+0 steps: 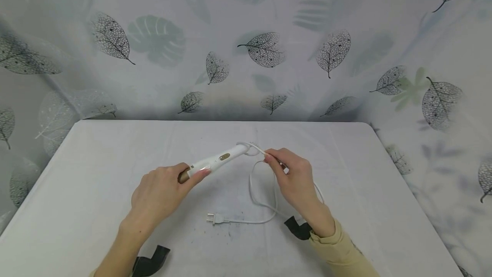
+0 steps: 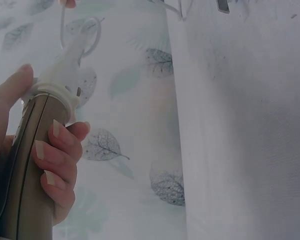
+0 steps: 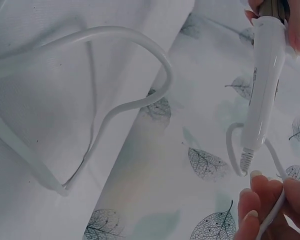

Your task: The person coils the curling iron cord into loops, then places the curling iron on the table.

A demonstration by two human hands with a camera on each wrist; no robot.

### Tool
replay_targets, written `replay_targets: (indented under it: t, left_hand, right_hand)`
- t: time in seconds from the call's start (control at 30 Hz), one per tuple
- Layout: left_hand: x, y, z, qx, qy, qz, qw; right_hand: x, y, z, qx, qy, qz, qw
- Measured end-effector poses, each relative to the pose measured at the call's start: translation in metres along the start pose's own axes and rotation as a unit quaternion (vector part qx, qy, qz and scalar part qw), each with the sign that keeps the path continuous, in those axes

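A white-handled curling iron (image 1: 217, 160) with a brownish-gold barrel (image 2: 32, 165) is held above the white table. My left hand (image 1: 161, 189) grips it by the barrel, fingers wrapped round and thumb by the white collar. The handle points up and to the right. From its ribbed end comes a white power cord (image 3: 235, 145), which bends in a loop about the handle's tip. My right hand (image 1: 294, 176) pinches this cord between thumb and fingers, just right of the handle end. The rest of the cord trails down to a two-pin plug (image 1: 218, 218) lying on the table.
The white-covered table (image 1: 115, 153) extends around both hands, with small dark marks near the plug. A leaf-printed curtain (image 1: 238, 80) hangs behind and at the sides. Black pieces (image 1: 151, 262) show at both wrists. Loose cord curves below the right hand.
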State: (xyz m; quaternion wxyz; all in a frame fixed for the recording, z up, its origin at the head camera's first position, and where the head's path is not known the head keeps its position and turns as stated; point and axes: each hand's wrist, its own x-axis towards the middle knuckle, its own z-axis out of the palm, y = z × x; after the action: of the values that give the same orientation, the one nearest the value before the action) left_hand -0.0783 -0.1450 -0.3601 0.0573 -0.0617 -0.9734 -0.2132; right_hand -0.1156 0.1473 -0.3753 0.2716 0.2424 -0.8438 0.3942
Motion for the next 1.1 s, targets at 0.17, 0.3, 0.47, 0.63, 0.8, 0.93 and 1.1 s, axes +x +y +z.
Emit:
replay_targets:
  t: [0.17, 0.3, 0.47, 0.63, 0.8, 0.93, 1.1]
  left_hand:
    - [0.0007, -0.0001, -0.0017, -0.005, 0.001, -0.017, 0.9998]
    - [0.0022, -0.0018, -0.0019, -0.013, -0.005, -0.028, 0.9995]
    - [0.0027, -0.0035, -0.0024, -0.020, -0.002, -0.030, 0.9993]
    - [0.0023, -0.0036, -0.0046, -0.024, 0.006, -0.034, 0.9991]
    - [0.0024, -0.0047, -0.0038, -0.025, 0.018, -0.032, 0.9990]
    - [0.0027, -0.0052, -0.0032, -0.036, 0.021, -0.042, 0.9983]
    - [0.0028, -0.0040, -0.0038, -0.043, 0.020, -0.049, 0.9977]
  right_hand:
    - [0.0001, -0.0004, 0.0002, -0.003, 0.003, 0.000, 1.0000]
    - [0.0002, -0.0013, -0.0008, 0.058, -0.037, 0.000, 0.9976]
    - [-0.0001, -0.0021, -0.0022, 0.108, -0.079, 0.000, 0.9910]
    - [-0.0005, -0.0025, -0.0018, 0.102, -0.090, -0.009, 0.9906]
    - [0.0000, 0.0006, -0.0008, 0.071, -0.058, -0.010, 0.9958]
    - [0.0003, 0.0031, 0.0001, 0.051, -0.013, -0.012, 0.9985]
    - [0.0000, 0.0042, 0.0003, 0.078, -0.040, -0.020, 0.9960]
